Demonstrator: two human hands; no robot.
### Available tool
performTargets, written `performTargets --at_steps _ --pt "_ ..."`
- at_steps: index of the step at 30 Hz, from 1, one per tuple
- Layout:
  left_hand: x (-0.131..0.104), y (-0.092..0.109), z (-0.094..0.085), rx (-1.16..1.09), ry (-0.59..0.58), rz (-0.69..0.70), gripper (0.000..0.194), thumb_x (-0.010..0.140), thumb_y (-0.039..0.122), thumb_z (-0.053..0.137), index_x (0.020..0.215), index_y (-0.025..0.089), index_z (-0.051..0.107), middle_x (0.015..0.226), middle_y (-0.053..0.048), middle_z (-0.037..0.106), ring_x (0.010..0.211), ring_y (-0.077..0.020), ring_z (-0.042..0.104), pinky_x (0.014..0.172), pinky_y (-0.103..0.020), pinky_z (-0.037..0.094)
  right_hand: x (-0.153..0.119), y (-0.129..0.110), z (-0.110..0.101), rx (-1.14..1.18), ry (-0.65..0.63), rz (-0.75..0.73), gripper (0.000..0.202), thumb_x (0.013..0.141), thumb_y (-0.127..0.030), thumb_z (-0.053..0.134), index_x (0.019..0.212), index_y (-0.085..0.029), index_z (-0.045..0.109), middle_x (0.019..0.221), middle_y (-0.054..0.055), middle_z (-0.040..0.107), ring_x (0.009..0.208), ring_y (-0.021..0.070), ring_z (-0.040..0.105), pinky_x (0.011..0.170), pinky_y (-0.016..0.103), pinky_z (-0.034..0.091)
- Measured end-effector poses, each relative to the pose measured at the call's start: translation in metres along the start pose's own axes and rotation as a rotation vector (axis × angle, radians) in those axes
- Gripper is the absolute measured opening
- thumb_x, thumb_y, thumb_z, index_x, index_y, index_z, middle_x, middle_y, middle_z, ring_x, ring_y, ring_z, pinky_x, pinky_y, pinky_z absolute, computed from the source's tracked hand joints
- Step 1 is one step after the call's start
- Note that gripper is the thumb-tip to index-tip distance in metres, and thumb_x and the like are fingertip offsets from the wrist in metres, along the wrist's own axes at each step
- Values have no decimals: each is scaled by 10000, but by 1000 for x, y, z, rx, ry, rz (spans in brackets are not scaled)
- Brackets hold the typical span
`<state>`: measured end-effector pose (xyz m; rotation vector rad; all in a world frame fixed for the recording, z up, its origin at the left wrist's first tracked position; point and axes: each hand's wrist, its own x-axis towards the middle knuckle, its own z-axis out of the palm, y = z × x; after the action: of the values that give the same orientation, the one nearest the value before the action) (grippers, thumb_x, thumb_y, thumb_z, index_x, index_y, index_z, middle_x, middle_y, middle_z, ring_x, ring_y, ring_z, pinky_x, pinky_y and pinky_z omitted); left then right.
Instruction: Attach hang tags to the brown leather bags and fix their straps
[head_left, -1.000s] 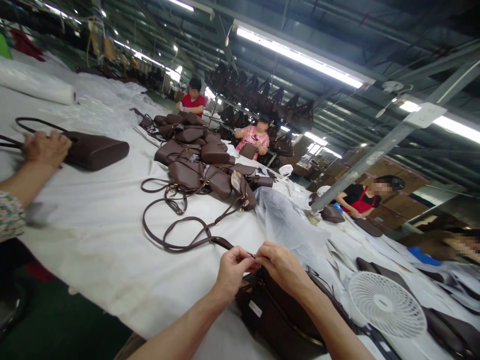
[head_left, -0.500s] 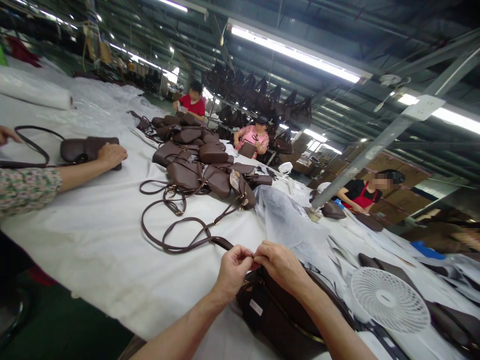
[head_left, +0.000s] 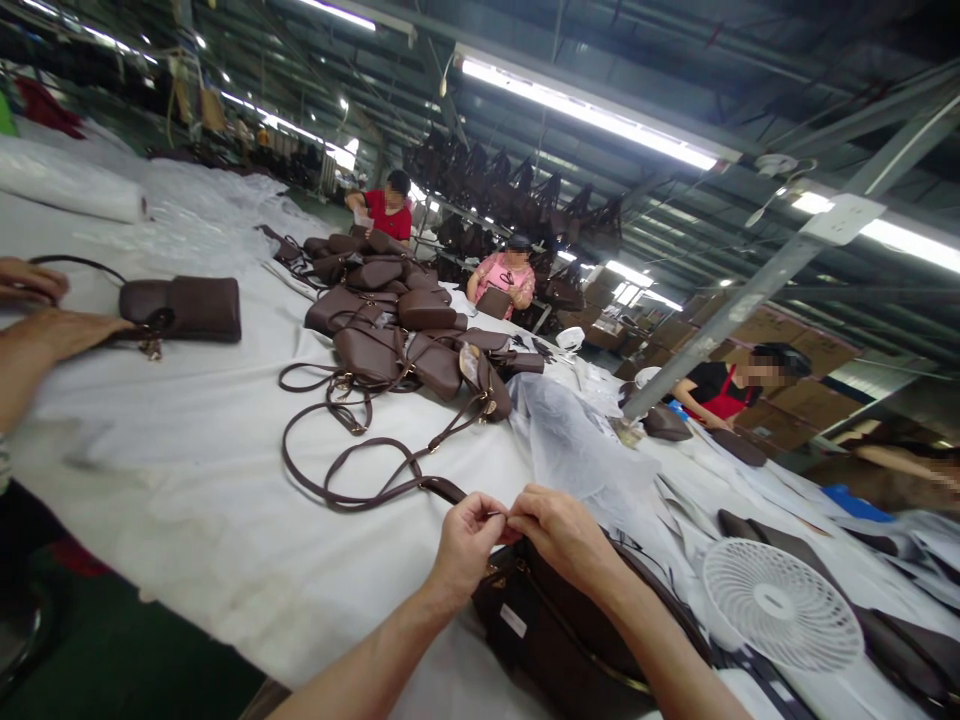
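A dark brown handbag (head_left: 555,630) with a gold zip and a small white label stands in front of me, partly behind my right forearm. At its upper left end my left hand (head_left: 474,535) pinches the brown strap (head_left: 442,487) between thumb and fingers. Close beside it, nearly touching, my right hand (head_left: 559,530) is closed in a pinch at the same spot. The small piece between the fingertips is mostly hidden. From there the strap runs left and lies in loops on the white-covered table (head_left: 225,510).
A pile of brown bags (head_left: 390,290) lies ahead. At left, a co-worker's hands (head_left: 60,330) are by another brown bag (head_left: 199,308). A white fan (head_left: 784,605) stands right, with clear plastic sheeting (head_left: 577,440) and a slanted metal post (head_left: 720,320) beyond.
My hands stay almost in the same place at the strap end. The co-worker's hand at left has moved off the bag toward its strap.
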<state>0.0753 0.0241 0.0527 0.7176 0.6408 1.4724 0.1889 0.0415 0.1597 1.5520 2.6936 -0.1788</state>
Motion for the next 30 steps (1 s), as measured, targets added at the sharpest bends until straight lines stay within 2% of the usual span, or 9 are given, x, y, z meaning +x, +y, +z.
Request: performTargets --at_steps 5,12,16,21,30 --pt "4 2 1 15 19 29 156 677 258 677 732 132 604 650 18 612 609 -112 607 655 -260 542 1 1 -1 52 38 -30 221 873 -188 519 751 -192 704 790 34 670 750 140 619 693 222 409" --pt "8 1 0 29 26 -1 139 650 227 668 736 128 621 623 14 625 583 -113 611 655 -266 547 3 -2 -4 70 61 -4 220 795 -151 529 723 -203 730 759 31 705 710 142 626 668 217 418" --pt "7 2 0 1 41 -29 184 641 253 699 747 125 619 628 8 635 591 -119 621 672 -282 553 3 -1 -4 77 73 14 221 794 -169 523 731 -205 732 764 34 710 712 147 629 672 221 420" --pt "3 6 4 -55 43 -47 192 609 201 714 749 124 608 662 10 644 628 -117 631 697 -274 555 4 1 -4 110 81 22 211 783 -163 533 713 -198 729 750 31 709 700 147 627 680 224 424" --pt "5 3 5 -12 72 -31 178 641 242 706 734 121 616 632 4 642 603 -121 625 674 -278 559 5 4 0 73 78 29 200 802 -193 541 717 -201 722 759 32 702 692 140 613 641 219 390"
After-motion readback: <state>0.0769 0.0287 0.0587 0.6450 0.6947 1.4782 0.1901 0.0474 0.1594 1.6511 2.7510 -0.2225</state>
